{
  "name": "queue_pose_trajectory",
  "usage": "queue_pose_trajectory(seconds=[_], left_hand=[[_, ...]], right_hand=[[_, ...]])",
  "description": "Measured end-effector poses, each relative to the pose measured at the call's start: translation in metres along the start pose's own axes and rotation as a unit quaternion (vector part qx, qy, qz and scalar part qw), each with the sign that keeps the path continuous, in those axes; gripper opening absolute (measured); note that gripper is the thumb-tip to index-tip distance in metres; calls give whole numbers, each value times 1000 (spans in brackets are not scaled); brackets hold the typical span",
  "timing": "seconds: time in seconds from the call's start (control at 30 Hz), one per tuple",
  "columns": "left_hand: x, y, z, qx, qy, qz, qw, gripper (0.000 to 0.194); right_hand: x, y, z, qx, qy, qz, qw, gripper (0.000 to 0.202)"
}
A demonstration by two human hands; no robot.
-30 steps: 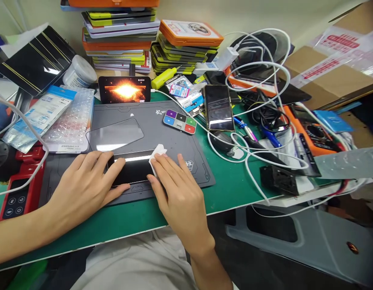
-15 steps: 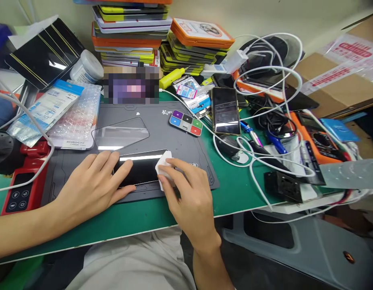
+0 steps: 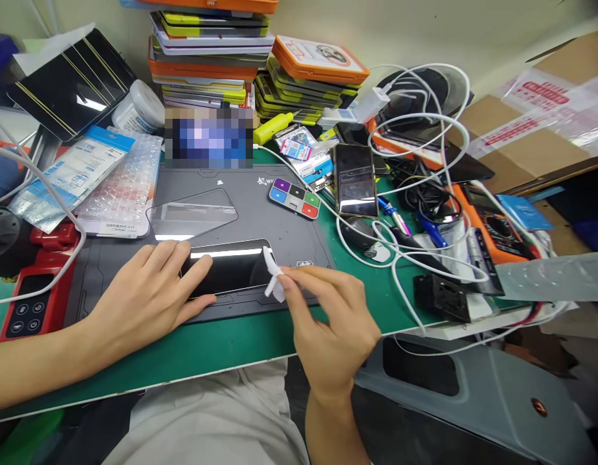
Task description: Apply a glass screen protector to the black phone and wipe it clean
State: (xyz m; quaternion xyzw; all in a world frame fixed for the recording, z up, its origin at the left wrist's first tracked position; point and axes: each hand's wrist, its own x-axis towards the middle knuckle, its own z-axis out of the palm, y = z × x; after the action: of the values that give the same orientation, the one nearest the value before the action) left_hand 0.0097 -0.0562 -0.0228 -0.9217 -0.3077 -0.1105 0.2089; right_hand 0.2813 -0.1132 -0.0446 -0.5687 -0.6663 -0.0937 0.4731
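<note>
A phone [image 3: 231, 266] with a glossy black screen lies face up on the dark grey work mat [image 3: 279, 242]. My left hand [image 3: 154, 284] grips its left end, thumb along the near edge and fingers over the screen and far side. Between thumb and fingertips, my right hand [image 3: 328, 310] pinches a crumpled white wipe [image 3: 273, 274] at the phone's right end. Part of the wipe stands up by the screen's corner; whether it touches the glass I cannot tell. Just beyond the phone lies a clear screen protector [image 3: 195, 213].
A small box with coloured buttons [image 3: 294, 199] sits on the mat. To the right are another phone [image 3: 356, 179], white cables [image 3: 396, 278] and an orange multimeter [image 3: 493, 223]. Stacked cases [image 3: 209, 58] stand at the back. A red device [image 3: 32, 297] is at the left.
My right hand has drawn back to the right and turned, lifting the wipe from the phone's right end into a pinch. My left hand and the phone stay put.
</note>
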Motion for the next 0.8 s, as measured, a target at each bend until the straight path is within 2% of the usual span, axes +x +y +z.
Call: queue_pose_trajectory(seconds=[0.1, 0.2, 0.3, 0.33, 0.4, 0.47, 0.53, 0.67, 0.8], left_hand=[[0, 0, 0, -3, 0, 1, 1000, 50], [1, -1, 0, -5, 4, 5, 1000, 51], [1, -1, 0, -6, 4, 5, 1000, 49], [1, -1, -1, -6, 3, 5, 1000, 49], [1, -1, -1, -6, 1, 4, 1000, 50], [1, -1, -1, -4, -1, 3, 1000, 50], [1, 0, -1, -5, -3, 3, 1000, 49], [2, 1, -1, -14, -4, -1, 1000, 48], [3, 0, 0, -30, -4, -16, 999, 47]], right_hand=[[10, 5, -3, 18, 19, 39, 999, 8], [24, 12, -2, -20, 46, 56, 997, 15], [34, 17, 3, -73, 123, 28, 989, 8], [35, 17, 4, -77, 132, 5, 988, 6], [32, 16, 4, -64, 87, -51, 993, 20], [23, 14, 1, -36, -13, -106, 994, 31], [13, 10, -7, -20, -94, -139, 986, 34], [2, 3, -22, -20, -137, -150, 979, 29], [2, -1, -17, -17, -193, -148, 970, 39]])
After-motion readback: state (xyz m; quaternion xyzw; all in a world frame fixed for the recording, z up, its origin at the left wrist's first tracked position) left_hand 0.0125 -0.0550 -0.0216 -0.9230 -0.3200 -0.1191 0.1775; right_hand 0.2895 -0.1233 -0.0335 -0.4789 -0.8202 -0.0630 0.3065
